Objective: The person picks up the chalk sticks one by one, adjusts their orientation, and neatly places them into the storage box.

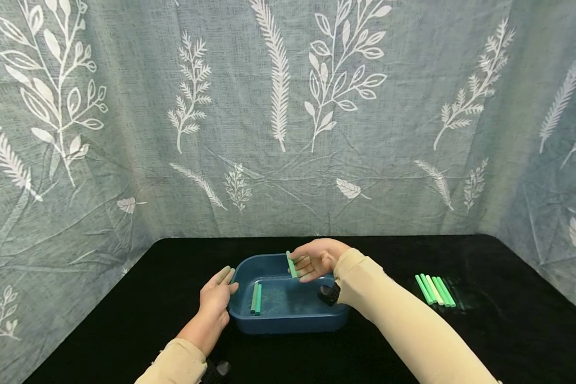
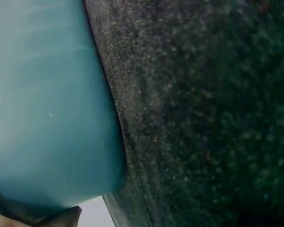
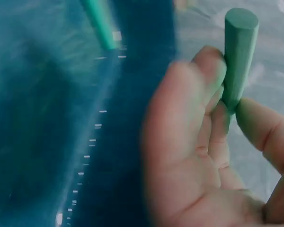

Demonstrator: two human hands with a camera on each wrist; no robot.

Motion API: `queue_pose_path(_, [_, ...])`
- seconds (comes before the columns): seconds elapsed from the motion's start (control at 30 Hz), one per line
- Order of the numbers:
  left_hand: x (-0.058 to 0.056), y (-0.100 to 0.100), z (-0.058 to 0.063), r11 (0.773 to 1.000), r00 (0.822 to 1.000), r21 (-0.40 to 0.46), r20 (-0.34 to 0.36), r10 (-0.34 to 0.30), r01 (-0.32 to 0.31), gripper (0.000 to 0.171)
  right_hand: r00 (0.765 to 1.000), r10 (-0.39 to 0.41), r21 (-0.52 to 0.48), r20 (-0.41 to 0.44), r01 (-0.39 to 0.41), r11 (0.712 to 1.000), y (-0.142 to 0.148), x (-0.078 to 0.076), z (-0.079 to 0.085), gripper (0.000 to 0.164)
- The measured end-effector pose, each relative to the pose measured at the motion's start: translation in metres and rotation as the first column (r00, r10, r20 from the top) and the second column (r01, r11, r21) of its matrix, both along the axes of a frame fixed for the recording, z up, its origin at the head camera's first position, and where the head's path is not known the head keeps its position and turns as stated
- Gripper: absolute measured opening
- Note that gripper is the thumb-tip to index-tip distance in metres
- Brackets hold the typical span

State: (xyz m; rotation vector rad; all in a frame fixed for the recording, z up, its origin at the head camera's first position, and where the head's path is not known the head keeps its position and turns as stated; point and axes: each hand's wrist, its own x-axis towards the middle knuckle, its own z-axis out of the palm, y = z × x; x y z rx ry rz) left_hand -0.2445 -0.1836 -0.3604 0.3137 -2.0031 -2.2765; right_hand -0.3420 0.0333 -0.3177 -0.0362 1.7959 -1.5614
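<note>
My right hand [image 1: 317, 258] pinches a green chalk stick [image 1: 292, 265] between thumb and fingers, above the blue plastic bin [image 1: 288, 325]. In the right wrist view the held chalk [image 3: 240, 56] stands nearly upright, gripped near its narrower end. Two green chalk sticks [image 1: 258, 298] lie side by side at the left of the bin's floor; the end of a green stick [image 3: 102, 23] also shows in the right wrist view. My left hand [image 1: 214, 298] rests against the bin's left side, fingers extended. Its fingertips [image 2: 66, 218] are only partly visible in the left wrist view, beside the bin wall [image 2: 52, 113].
To the right on the black tabletop [image 1: 182, 277], several chalk sticks [image 1: 435, 290] lie in a row, mostly green with one pale yellow. Faint chalk dust marks the cloth beside them. A grey-blue curtain [image 1: 288, 133] with white leaf prints hangs behind the table.
</note>
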Motion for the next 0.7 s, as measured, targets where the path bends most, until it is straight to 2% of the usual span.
queue_pose_path(0.33, [0.000,0.001,0.000,1.000,1.000,0.011,0.017,0.012,-0.012,0.056,1.000,-0.003,0.074,0.018,0.001,0.997,-0.021,-0.006,-0.016,0.040])
queue_pose_path(0.7, [-0.001,-0.001,0.001,1.000,0.999,-0.001,0.035,0.013,-0.013,0.056,0.996,0.077,0.162,0.035,-0.081,0.983,-0.042,-0.008,-0.030,0.040])
